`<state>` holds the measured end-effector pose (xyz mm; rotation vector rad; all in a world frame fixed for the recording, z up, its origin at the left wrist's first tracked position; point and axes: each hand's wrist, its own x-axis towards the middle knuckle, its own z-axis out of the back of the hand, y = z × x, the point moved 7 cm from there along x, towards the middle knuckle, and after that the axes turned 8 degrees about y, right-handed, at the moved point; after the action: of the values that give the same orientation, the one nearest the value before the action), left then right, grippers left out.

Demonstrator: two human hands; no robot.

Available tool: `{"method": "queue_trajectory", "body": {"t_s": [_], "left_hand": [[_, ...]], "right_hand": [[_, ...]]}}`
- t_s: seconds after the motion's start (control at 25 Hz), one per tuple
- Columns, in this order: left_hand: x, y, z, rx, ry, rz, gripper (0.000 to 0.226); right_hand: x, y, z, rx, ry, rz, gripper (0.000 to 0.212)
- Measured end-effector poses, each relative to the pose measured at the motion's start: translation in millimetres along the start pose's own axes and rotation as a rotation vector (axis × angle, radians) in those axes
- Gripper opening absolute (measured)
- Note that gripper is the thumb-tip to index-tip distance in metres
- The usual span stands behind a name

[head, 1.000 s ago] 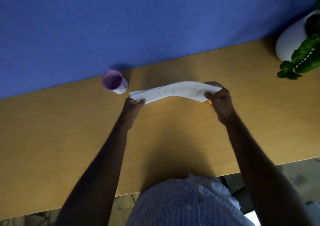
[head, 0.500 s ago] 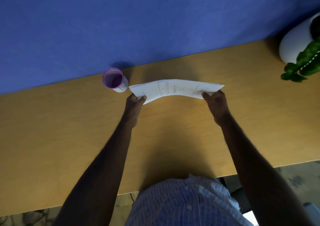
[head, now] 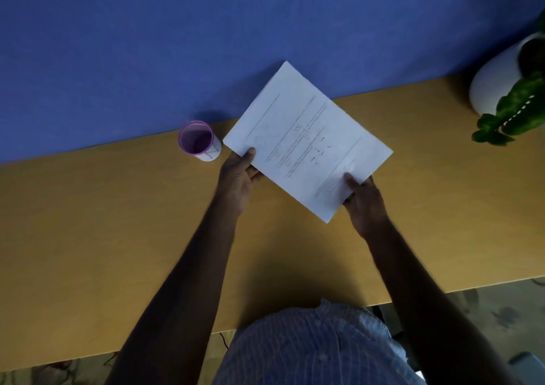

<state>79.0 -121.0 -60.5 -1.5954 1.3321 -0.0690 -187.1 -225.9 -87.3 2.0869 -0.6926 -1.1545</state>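
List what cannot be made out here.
Head view only.
Print on the paper: too small and blurred to read.
Fingers of the left hand and right hand beneath it: hidden by the sheet.
White pot and plant: cut off by the right edge.
Inside of the purple cup: too dim to tell.

A pale blue shirt (head: 309, 346) crossed by thin lighter stripes is being worn over the torso. Both forearms are being left uncovered, and the left hand (head: 236, 178) and right hand (head: 365, 204) are being shown bare.
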Motion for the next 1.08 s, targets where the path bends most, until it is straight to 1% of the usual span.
{"method": "queue_trajectory", "body": {"t_s": [0.08,0.12,0.2,0.28,0.36,0.4,0.48,0.52,0.6,0.68,0.76,0.84,0.88,0.96,1.04,1.08], "left_hand": [[-6,8,-20,-0.088,0.004,-0.045,0.036],[-8,8,-28,-0.097,0.002,-0.07,0.04],[-10,-2,-34,-0.031,0.021,-0.117,0.039],[-11,-21,-33,0.113,0.066,-0.163,0.038],[-10,-34,-34,0.228,0.16,-0.18,0.041],[-10,-41,-36,0.269,0.203,-0.189,0.041],[-10,-55,-39,0.31,0.225,-0.217,0.037],[-10,-62,-41,0.309,0.218,-0.229,0.036],[-9,-75,-44,0.299,0.215,-0.253,0.034],[-10,-83,-48,0.335,0.24,-0.263,0.029],[-12,-84,-53,0.399,0.269,-0.253,0.023],[-16,-79,-60,0.428,0.289,-0.26,0.02],[-17,-78,-62,0.414,0.288,-0.275,0.02],[-18,-78,-62,0.378,0.261,-0.31,0.021],[-17,-78,-58,0.371,0.234,-0.334,0.022],[-17,-75,-56,0.376,0.224,-0.334,0.021]], "right_hand": [[-15,-25,-17,0.08,0.076,-0.045,0.031],[-21,-35,-19,0.082,0.082,-0.078,0.035],[-28,-38,-11,0.027,0.055,-0.101,0.037],[-24,-20,2,-0.069,0.04,-0.034,0.036],[-18,14,8,-0.202,0.057,0.086,0.04],[-16,34,5,-0.279,0.079,0.153,0.04],[-10,65,-9,-0.464,0.098,0.25,0.033],[-4,76,-13,-0.544,0.094,0.271,0.031],[10,88,-16,-0.614,0.088,0.249,0.033],[18,90,-26,-0.606,0.148,0.189,0.041],[17,93,-41,-0.628,0.205,0.198,0.048],[11,102,-60,-0.602,0.209,0.295,0.043],[7,106,-67,-0.532,0.205,0.349,0.037],[-1,113,-77,-0.431,0.209,0.44,0.035],[-3,109,-79,-0.437,0.178,0.465,0.036],[-1,103,-75,-0.45,0.142,0.44,0.036]]}}
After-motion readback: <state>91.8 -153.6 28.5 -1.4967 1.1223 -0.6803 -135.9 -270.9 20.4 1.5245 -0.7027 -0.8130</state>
